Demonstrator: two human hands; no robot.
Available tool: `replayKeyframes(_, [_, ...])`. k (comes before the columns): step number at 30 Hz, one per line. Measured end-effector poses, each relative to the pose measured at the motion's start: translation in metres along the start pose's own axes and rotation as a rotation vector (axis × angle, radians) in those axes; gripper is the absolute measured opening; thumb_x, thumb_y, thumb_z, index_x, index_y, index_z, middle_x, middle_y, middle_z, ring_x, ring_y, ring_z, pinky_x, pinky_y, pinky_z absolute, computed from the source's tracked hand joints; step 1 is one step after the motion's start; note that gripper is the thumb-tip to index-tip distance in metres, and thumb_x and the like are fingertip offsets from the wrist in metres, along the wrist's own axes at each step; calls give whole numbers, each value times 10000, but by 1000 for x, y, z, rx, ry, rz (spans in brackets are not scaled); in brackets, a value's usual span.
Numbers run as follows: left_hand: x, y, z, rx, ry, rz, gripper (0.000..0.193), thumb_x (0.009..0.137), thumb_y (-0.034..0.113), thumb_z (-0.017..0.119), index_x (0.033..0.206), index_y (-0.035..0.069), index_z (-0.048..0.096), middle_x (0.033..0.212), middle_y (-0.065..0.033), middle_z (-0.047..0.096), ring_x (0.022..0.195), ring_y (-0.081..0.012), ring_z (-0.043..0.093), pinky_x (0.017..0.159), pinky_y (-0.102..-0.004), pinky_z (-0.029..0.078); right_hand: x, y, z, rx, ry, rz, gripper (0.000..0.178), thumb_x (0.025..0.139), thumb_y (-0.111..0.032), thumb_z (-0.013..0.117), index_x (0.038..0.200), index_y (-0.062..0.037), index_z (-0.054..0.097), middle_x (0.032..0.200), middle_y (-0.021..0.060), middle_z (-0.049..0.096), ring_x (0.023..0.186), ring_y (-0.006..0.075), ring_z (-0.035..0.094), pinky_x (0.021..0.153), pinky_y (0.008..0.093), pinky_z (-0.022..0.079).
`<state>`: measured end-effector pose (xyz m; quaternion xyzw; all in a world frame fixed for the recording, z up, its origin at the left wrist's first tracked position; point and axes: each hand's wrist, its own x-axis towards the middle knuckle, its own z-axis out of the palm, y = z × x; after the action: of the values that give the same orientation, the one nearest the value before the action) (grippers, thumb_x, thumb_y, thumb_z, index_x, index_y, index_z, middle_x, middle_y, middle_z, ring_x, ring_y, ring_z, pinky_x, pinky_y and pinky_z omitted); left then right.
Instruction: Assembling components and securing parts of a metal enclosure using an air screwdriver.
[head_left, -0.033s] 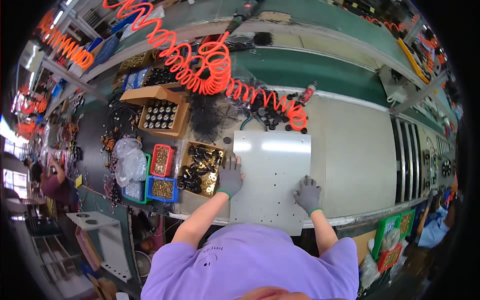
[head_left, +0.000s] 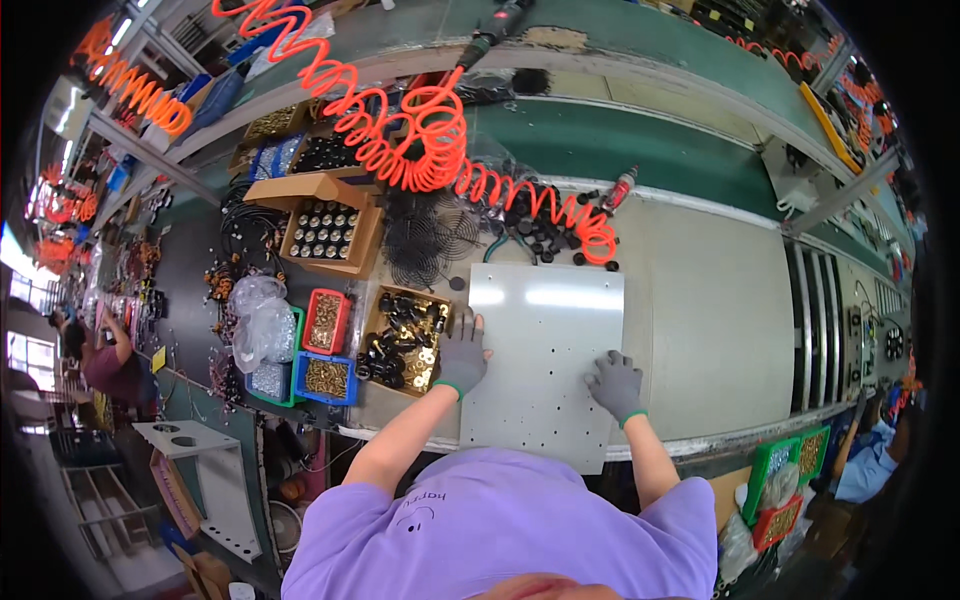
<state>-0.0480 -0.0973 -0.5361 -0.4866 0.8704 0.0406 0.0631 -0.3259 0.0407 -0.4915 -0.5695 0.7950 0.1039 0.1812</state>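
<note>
A flat grey metal panel (head_left: 545, 345) with several small holes lies in front of me, its near end reaching past the bench edge to my body. My left hand (head_left: 463, 353), in a grey glove with a green cuff, rests flat along the panel's left edge, fingers stretched out. On the right edge sits my right hand (head_left: 615, 385), gloved alike, its fingers spread over the metal. Neither hand holds anything. Next to my left hand stands a cardboard box (head_left: 405, 340) of black and brass-coloured fittings.
Left are a red bin (head_left: 325, 322) and a blue bin (head_left: 326, 380) of screws, and an open carton (head_left: 325, 230) of round parts. Black fan guards (head_left: 430, 238) lie beyond. An orange coiled hose (head_left: 415, 150) hangs above, near a red-handled screwdriver tool (head_left: 620, 188). A rail edges the bench.
My right hand has shifted very slightly on the panel's right edge. My left hand and the panel look the same; the whole view has moved a little.
</note>
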Motion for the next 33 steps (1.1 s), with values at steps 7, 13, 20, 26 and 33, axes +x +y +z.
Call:
replayKeyframes(7, [61, -39, -72, -826, 5, -80, 665, 868, 378, 567, 1373, 8, 344, 1404, -211, 359, 1315, -386, 329, 1034, -506, 312, 122, -68, -141, 652, 544, -344, 390, 878, -323, 563, 1163, -57, 579, 1103, 152, 595, 931, 328, 606, 803, 404, 487])
replayKeyframes(13, [173, -83, -222, -735, 1066, -15, 728, 808, 239, 674, 1384, -2, 299, 1379, -257, 340, 1281, -416, 343, 1009, -471, 356, 173, -116, -216, 820, 524, -441, 371, 871, -287, 572, 1131, -25, 603, 1034, 147, 631, 877, 285, 620, 784, 347, 484])
replayKeyframes(20, [243, -149, -283, -1266, 779, 77, 218, 923, 129, 539, 1099, 12, 590, 864, -85, 646, 715, -139, 637, 573, -253, 523, 212, -79, -136, 856, 390, -223, 351, 853, -289, 573, 1085, -32, 631, 996, 182, 668, 921, 304, 647, 812, 376, 492])
replayKeyframes(26, [236, -170, -273, -953, 1203, 48, 308, 839, 46, 541, 1143, 28, 588, 1054, -133, 611, 913, -222, 597, 744, -354, 491, 228, 10, -73, 601, 407, 194, 405, 823, -277, 588, 1143, -29, 576, 1099, 202, 632, 1034, 340, 604, 874, 411, 476])
replayKeyframes(33, [163, -71, -135, -566, 793, 226, 192, 795, 58, 565, 986, 58, 575, 1046, -131, 550, 929, -313, 561, 803, -398, 466, 249, 21, -60, 831, 267, 394, 638, 744, -391, 670, 1221, -1, 505, 1162, 212, 577, 1076, 359, 582, 898, 417, 465])
